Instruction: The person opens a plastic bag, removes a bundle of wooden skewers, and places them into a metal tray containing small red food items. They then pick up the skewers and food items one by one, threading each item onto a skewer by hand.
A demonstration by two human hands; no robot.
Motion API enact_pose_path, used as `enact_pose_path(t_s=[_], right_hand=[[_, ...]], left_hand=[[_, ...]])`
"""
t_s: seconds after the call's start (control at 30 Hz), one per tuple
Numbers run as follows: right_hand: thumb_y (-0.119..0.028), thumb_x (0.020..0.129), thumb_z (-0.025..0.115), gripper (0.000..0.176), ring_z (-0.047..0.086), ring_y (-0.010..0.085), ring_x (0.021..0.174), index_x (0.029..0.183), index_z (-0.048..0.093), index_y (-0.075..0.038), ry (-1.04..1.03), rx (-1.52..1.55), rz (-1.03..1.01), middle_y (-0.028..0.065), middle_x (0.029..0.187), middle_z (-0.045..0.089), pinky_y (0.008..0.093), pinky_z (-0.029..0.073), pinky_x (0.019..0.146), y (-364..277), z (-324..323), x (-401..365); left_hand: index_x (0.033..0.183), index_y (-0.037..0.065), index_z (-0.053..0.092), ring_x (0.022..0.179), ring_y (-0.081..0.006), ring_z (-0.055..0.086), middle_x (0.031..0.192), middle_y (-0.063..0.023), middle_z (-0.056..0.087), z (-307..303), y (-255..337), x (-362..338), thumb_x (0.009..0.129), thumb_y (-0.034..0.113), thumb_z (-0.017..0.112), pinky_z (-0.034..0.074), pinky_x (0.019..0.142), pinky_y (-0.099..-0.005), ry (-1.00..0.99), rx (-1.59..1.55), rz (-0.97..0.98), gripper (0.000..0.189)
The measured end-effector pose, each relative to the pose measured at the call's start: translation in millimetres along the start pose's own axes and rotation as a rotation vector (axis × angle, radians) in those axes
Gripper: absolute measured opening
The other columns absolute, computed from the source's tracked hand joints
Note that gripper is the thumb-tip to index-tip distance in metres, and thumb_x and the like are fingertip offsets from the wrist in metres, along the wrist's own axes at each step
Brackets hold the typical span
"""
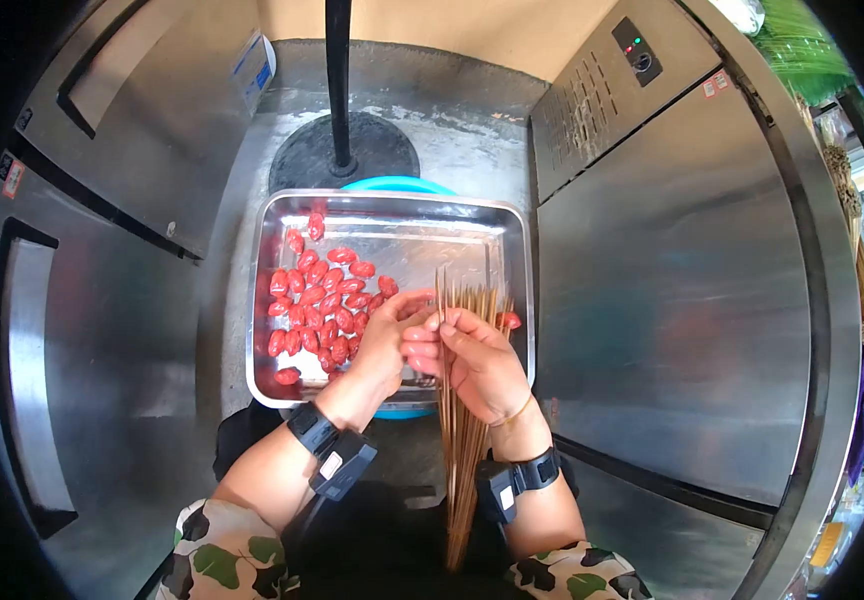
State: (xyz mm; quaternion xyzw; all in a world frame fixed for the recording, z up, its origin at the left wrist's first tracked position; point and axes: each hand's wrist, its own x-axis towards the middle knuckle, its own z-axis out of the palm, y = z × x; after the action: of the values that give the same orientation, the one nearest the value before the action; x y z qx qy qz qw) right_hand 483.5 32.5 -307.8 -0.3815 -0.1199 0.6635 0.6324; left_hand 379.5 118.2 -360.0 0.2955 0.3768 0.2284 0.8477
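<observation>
Several glossy red dates [330,305] lie in the left half of a rectangular steel tray [392,200]. A bundle of thin bamboo skewers [464,440] runs from over the tray down toward my lap. My right hand [482,368] is closed on the skewers, its thumb and index finger pinching near the left edge of the bundle, where a couple of tips rise higher. Touching it from the left, my left hand [392,340] has its fingers curled in; what they hold, if anything, is hidden. A red date [509,320] shows just right of the skewers.
Steel cabinets stand close on the left [132,340] and right [672,290]. Under the tray is a blue basin [399,184]. Behind it a black pole [339,90] rises from a round black base [387,150].
</observation>
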Motion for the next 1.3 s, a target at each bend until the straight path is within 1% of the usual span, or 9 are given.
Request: enact_pose_path(t_s=[0.13, 0.2, 0.33, 0.5, 0.57, 0.77, 1.0, 1.17, 1.3], right_hand=[[-0.011, 0.094, 0.039, 0.017, 0.061, 0.0231, 0.091, 0.098, 0.052, -0.002, 0.12, -0.097, 0.036, 0.014, 0.102, 0.06, 0.0364, 0.048, 0.084, 12.0, -8.3, 6.8], [-0.013, 0.094, 0.041, 0.014, 0.058, 0.0167, 0.092, 0.094, 0.053, -0.006, 0.197, -0.138, 0.039, 0.0096, 0.101, 0.06, 0.0291, 0.047, 0.082, 12.3, -4.5, 5.2], [-0.015, 0.094, 0.042, 0.015, 0.054, 0.0123, 0.092, 0.095, 0.053, -0.005, 0.276, -0.366, -0.021, 0.0067, 0.102, 0.058, 0.0269, 0.042, 0.083, 19.6, -7.2, 4.9], [-0.012, 0.093, 0.042, 0.014, 0.053, 0.0096, 0.083, 0.091, 0.051, -0.001, 0.332, -0.76, -0.221, 0.0066, 0.091, 0.06, 0.0239, 0.043, 0.076, 30.4, -18.7, 11.1], [-0.011, 0.093, 0.042, 0.013, 0.053, 0.0101, 0.08, 0.091, 0.051, -0.002, 0.325, -0.73, -0.168, 0.0064, 0.09, 0.059, 0.0239, 0.044, 0.073, 28.8, -17.2, 9.6], [-0.01, 0.094, 0.039, 0.014, 0.05, 0.0077, 0.054, 0.093, 0.052, -0.003, 0.24, -0.37, 0.016, 0.0047, 0.085, 0.058, 0.0192, 0.04, 0.047, 25.9, -5.5, 8.9], [-0.016, 0.095, 0.04, 0.02, 0.036, 0.0039, 0.045, 0.1, 0.056, -0.005, 0.236, -0.189, 0.005, -0.0004, 0.066, 0.053, 0.0178, 0.028, 0.041, 24.5, -4.4, 10.8], [-0.018, 0.095, 0.042, 0.021, 0.035, 0.0027, 0.045, 0.102, 0.057, -0.007, 0.307, -0.259, 0.022, -0.0033, 0.061, 0.049, 0.0173, 0.027, 0.04, 27.3, 7.6, 13.3], [-0.018, 0.095, 0.041, 0.022, 0.033, 0.0023, 0.044, 0.105, 0.057, -0.006, 0.258, -0.356, 0.031, -0.0034, 0.062, 0.048, 0.0169, 0.025, 0.04, 34.6, 16.1, 16.0]], left_hand=[[0.105, 0.004, 0.056, 0.073, -0.0075, 0.054, 0.085, -0.0012, 0.058, -18.9, 4.6, 7.7, 0.088, 0.008, 0.052, 0.046, 0.061, -0.0211, 0.09, 0.174, 0.068, 0.018], [0.102, 0.006, 0.058, 0.07, -0.0052, 0.05, 0.084, 0.0013, 0.057, -25.8, 26.7, 1.4, 0.087, 0.01, 0.054, 0.042, 0.06, -0.0196, 0.107, 0.379, 0.116, 0.016], [0.094, 0.003, 0.059, 0.078, -0.0059, 0.053, 0.083, 0.001, 0.057, -46.6, 48.9, -11.9, 0.085, 0.004, 0.056, 0.043, 0.064, -0.0197, -0.058, 0.728, 0.318, 0.01], [0.091, 0.005, 0.061, 0.081, -0.0186, 0.059, 0.086, -0.0068, 0.059, -62.5, 55.0, -31.3, 0.074, -0.001, 0.063, 0.048, 0.069, -0.0292, -0.118, 1.438, 0.438, 0.017], [0.091, 0.01, 0.062, 0.086, -0.0281, 0.058, 0.092, -0.0092, 0.058, -66.5, 48.3, -35.1, 0.067, -0.002, 0.065, 0.048, 0.074, -0.0364, -0.157, 1.656, 0.496, 0.027], [0.095, 0.011, 0.061, 0.093, -0.031, 0.054, 0.094, -0.0126, 0.051, -51.2, 29.7, -38.5, 0.073, 0.003, 0.055, 0.046, 0.077, -0.0389, -0.073, 1.96, 0.437, 0.024], [0.091, 0.007, 0.061, 0.089, -0.0289, 0.054, 0.085, -0.0094, 0.052, -56.0, 49.2, -34.2, 0.073, 0.008, 0.062, 0.046, 0.075, -0.0352, -0.14, 1.626, 0.554, 0.017], [0.103, 0.005, 0.058, 0.077, -0.0108, 0.057, 0.096, -0.0063, 0.062, -38.2, 62.6, -18.2, 0.092, 0.019, 0.05, 0.047, 0.073, -0.0234, -0.096, 0.291, 0.068, 0.02], [0.109, 0.002, 0.056, 0.076, -0.0105, 0.057, 0.093, -0.0064, 0.063, -45.6, 59.6, -3.4, 0.092, 0.022, 0.05, 0.048, 0.07, -0.0231, -0.062, -0.011, 0.047, 0.027]])
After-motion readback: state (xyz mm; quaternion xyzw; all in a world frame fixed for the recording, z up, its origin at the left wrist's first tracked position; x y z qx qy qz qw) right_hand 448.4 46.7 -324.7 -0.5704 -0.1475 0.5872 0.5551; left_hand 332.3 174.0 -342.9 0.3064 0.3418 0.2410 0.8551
